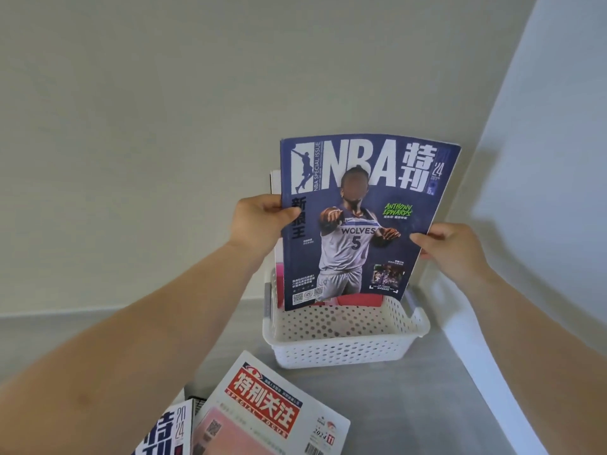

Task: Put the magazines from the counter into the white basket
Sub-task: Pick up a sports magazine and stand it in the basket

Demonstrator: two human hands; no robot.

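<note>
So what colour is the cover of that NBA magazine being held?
Dark blue with white lettering, seen clearly in the head view.

A blue NBA magazine [361,221] stands upright, its bottom edge inside the white perforated basket [345,343], with other magazines [275,231] upright behind it. The basket sits near the counter's [410,405] back edge. Two more magazines, a white-and-red one [272,412] and a blue one [170,435], lie flat at the counter's front.

Light: soft, even, daylight-like — moderately bright, no hard glare.
Shadows: faint ones under the white basket [345,343] and the forearms on the grey counter [410,405].
Focus: blue magazine [361,224] cover legible; its printed face is blurred.
Distortion: wide-angle bowing — the wall edge at right curves strongly.
</note>
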